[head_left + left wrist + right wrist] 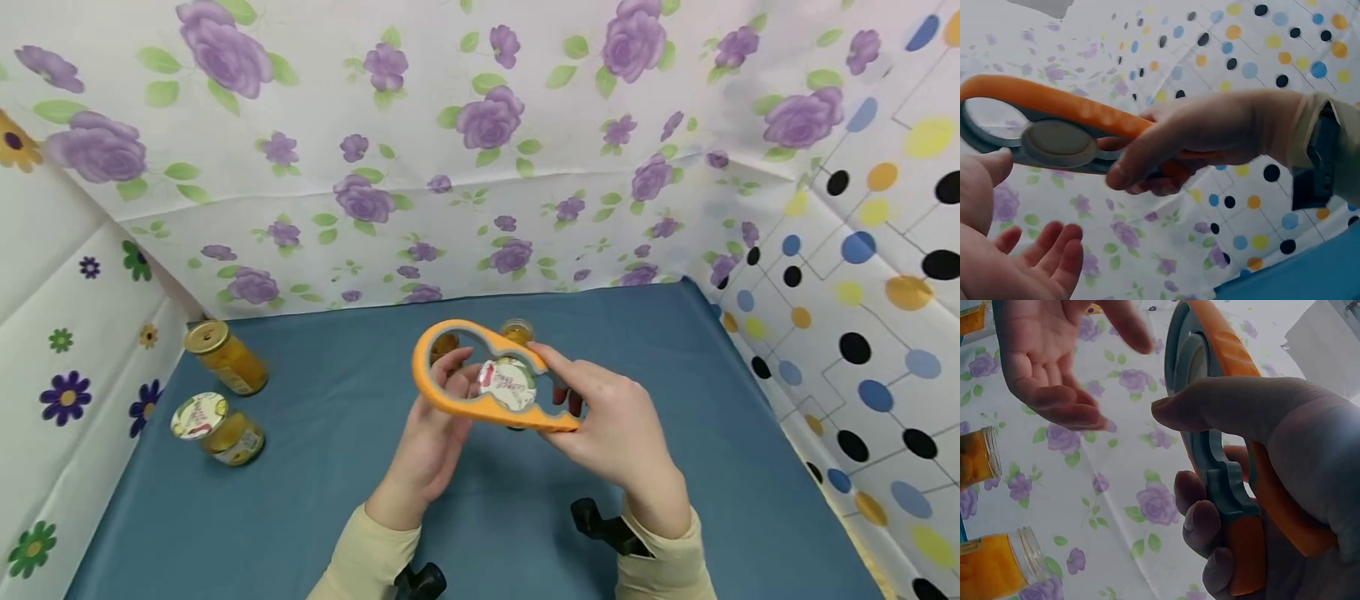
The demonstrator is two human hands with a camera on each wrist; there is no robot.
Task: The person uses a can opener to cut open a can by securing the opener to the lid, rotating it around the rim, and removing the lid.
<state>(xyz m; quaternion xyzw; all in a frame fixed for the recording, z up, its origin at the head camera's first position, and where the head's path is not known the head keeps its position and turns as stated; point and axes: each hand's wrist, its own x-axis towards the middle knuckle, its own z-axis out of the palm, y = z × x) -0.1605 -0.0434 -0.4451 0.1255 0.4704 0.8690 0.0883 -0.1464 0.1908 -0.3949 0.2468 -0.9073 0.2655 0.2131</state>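
My right hand (611,412) grips an orange and grey jar opener (450,402) by its handles, thumb on one side and fingers curled round the other. Inside the opener's grey toothed opening sits a round white printed jar lid (508,382); its pale underside shows in the left wrist view, with no jar attached. My left hand (435,442) is beside the opener's rounded end, palm up, fingers loosely bent and holding nothing. In the right wrist view, the left hand (1054,369) appears apart from the opener.
At the left of the blue tabletop (337,492) stand a gold-lidded jar (236,367) and a jar with a white printed lid (228,435). Behind the opener is a glass jar (517,331). Two lidless jars with orange contents, one nearer (994,565), show in the right wrist view. Patterned cloth walls surround the table.
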